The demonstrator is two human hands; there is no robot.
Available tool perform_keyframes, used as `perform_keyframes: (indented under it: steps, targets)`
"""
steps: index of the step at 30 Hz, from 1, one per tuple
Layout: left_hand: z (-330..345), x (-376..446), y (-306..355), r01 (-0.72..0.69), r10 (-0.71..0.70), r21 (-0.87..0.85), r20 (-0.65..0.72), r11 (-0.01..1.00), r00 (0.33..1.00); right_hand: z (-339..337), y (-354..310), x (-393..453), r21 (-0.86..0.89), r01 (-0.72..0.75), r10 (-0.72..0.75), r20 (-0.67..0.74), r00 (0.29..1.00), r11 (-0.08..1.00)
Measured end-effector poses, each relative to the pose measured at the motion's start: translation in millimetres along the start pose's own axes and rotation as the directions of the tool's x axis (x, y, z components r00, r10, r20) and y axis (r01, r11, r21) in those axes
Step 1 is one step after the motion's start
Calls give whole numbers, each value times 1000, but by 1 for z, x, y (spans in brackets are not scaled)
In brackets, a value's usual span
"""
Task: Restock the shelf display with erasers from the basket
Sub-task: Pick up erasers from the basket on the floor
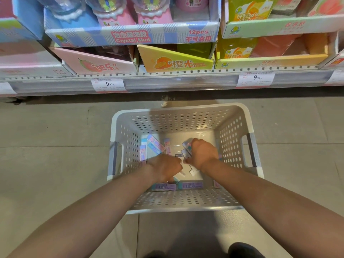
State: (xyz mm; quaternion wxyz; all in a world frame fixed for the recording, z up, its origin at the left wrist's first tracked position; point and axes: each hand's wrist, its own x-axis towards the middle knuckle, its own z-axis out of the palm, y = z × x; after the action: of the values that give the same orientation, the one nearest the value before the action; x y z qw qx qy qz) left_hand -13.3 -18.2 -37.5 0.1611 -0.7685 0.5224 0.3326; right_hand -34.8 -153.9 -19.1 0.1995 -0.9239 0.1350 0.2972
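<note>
A white perforated plastic basket [230, 138] stands on the tiled floor [55, 138] just in front of the store shelf [167, 82], its far rim close to the shelf's base and its grey side handles facing left and right. Both of the person's arms reach down over the near rim into the basket. The right hand [202, 152] is curled around a small bunch of wrapped erasers [187, 148], whose ends stick out on the far and left side of the fist. The left hand [165, 167] sits just beside it, knuckles up with the fingers curled under; something pale shows below it, but what it holds, if anything, cannot be told. The two hands nearly touch at the middle of the basket floor. Loose erasers [154, 144] in pastel wrappers lie in the far-left corner against the left wall, and two more erasers [176, 186] lie flat along the near wall; the patch of floor beyond the right hand is bare. Open tile stretches to the left and right of the basket. On the shelf above, a Crystal Mud display box [130, 37] and an orange-printed yellow box [175, 62] sit behind the price-tag rail [108, 84]. A dark shoe tip [243, 250] shows at the bottom edge.
</note>
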Motion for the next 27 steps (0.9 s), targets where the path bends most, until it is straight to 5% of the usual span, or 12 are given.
perform_keyframes:
  steps: [7,11,16,27]
  targets:
    - [-1,-3,-1,67,-67,4,-60,998,996,-7,2,2,90,-21,13,88,996,996]
    - [-6,-4,-2,234,-256,-170,-127,957,958,-4,3,4,118,-14,4,86,996,993]
    - [-1,2,3,514,-609,-480,-54,711,792,0,5,2,58,4,-4,14,1000,998]
    - [4,13,0,516,-714,-726,49,454,698,9,6,4,124,1,-9,65,998,992]
